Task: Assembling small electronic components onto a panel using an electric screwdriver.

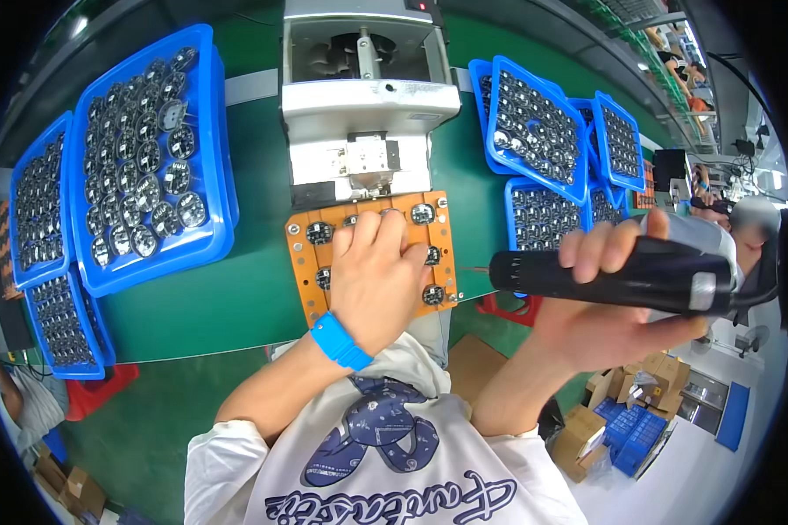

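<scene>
An orange fixture plate [303, 258] with metal pins lies on the bench in front of me, carrying several small round black circuit boards [433, 295]. My left hand [372, 284], with a blue wristband, rests over the middle of the plate. Its fingers are bunched and bent down onto the boards; the hand covers whatever is under their tips. To the right, my right hand [600, 297] is wrapped round a black electric screwdriver [543, 273], held above the bench edge. The thin bit points left toward the plate, and a cord leaves the other end.
A grey metal machine [372, 101] stands directly behind the plate. Blue trays [223, 175] full of round boards are on the left, with more blue trays [505, 162] stacked at the right. Cardboard boxes [580, 437] and a blue crate [630, 437] sit on the floor.
</scene>
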{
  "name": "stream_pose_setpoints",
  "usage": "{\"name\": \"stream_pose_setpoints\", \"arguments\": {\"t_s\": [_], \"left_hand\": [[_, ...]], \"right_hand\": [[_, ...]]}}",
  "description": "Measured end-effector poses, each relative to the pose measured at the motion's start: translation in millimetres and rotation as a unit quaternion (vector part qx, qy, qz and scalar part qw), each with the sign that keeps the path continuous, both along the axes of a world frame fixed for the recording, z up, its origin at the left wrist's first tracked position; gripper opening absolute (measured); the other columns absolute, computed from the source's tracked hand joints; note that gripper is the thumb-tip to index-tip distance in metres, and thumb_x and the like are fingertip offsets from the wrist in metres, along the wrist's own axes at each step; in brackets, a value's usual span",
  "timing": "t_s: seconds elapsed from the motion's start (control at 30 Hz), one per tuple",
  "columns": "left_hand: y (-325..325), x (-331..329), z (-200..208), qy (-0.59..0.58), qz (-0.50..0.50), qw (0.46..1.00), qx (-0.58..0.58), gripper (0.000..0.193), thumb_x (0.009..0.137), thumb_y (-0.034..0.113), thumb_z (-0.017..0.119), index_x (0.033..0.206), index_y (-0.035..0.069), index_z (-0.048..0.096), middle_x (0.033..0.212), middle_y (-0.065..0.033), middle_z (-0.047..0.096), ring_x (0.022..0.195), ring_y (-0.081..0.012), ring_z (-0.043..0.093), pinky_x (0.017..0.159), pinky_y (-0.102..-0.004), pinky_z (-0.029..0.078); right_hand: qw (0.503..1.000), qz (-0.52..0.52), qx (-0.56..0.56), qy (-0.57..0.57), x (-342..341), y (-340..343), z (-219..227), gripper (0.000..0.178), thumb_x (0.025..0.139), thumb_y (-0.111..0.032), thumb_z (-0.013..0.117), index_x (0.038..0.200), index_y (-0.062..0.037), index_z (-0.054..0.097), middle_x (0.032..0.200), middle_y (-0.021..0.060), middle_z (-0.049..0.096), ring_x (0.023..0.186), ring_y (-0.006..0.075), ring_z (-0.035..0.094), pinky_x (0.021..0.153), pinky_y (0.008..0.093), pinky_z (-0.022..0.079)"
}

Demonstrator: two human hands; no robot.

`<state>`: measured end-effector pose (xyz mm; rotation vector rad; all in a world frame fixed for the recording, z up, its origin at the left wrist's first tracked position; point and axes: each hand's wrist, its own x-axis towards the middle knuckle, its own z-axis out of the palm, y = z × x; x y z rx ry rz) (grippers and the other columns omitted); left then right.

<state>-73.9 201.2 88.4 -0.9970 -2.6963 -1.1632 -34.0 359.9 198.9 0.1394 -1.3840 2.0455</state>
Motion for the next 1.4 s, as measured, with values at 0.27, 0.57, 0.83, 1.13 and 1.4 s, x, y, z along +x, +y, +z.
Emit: {"name": "stream_pose_setpoints", "arguments": {"t_s": [0.27,0.57,0.83,1.13,1.4], "left_hand": [[-17,11,17,-0.021,0.011,0.999,0.035,0.036,0.061,0.016,0.085,0.095,0.012,0.073,0.091,-0.0016,0.052,0.089,-0.0228,0.049,0.074,-0.039,0.032],[-101,27,-16,-0.037,0.2,0.966,0.159,0.021,0.071,-0.002,0.077,0.091,0.007,0.075,0.081,-0.004,0.054,0.075,-0.022,0.051,0.065,-0.0342,0.04],[-109,24,-29,-0.054,0.225,0.951,0.203,0.015,0.078,-0.002,0.073,0.092,0.003,0.074,0.078,-0.0057,0.055,0.073,-0.022,0.05,0.063,-0.0322,0.041],[-111,24,-29,-0.036,0.21,0.958,0.19,0.012,0.081,-0.002,0.069,0.093,0.0,0.072,0.08,-0.007,0.058,0.073,-0.0207,0.051,0.064,-0.0307,0.041],[-110,25,-28,-0.03,0.177,0.97,0.166,0.023,0.073,0.0,0.075,0.095,0.005,0.074,0.083,-0.0053,0.055,0.077,-0.0227,0.05,0.066,-0.0325,0.041]], "right_hand": [[0.993,-0.009,0.109,0.053,-25,-24,25,0.065,0.099,-0.047,0.054,0.146,-0.007,0.032,0.093,0.0067,0.048,0.077,0.017,0.049,0.064,0.0356,0.045],[0.936,-0.129,0.321,-0.062,-81,-62,3,0.044,0.095,-0.012,0.05,0.135,-0.0022,0.033,0.065,0.0057,0.046,0.047,0.0153,0.045,0.049,0.0342,0.044],[0.938,-0.108,0.328,-0.029,-102,-68,-19,0.043,0.086,0.002,0.052,0.125,-0.0004,0.036,0.061,0.0087,0.05,0.046,0.0152,0.047,0.048,0.0325,0.046],[0.951,-0.04,0.306,-0.004,-92,-65,-36,0.03,0.086,0.008,0.048,0.115,0.0009,0.042,0.061,0.0079,0.051,0.046,0.0145,0.047,0.048,0.0319,0.046],[0.983,-0.116,0.121,-0.069,9,-47,-19,0.042,0.094,-0.008,0.06,0.127,-0.011,0.035,0.065,0.0041,0.049,0.048,0.0151,0.047,0.047,0.0336,0.043]]}}
